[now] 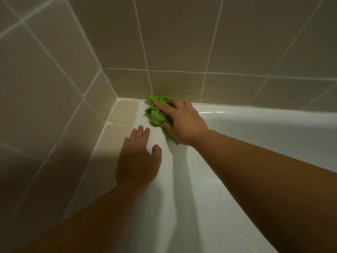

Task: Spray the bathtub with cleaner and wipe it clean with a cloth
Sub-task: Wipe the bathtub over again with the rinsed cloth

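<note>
Pressing crumpled green cloth (157,111) onto glossy white bathtub (255,128) rim, right hand (182,121) splayed; left hand (138,159) flat.

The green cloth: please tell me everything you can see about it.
The green cloth is bright green, soft and crumpled into a bunch. It lies on the white bathtub rim in the corner, its far edge at the tiled wall. The right hand presses on it, fingers spread over it; the left hand does not touch it.
</note>
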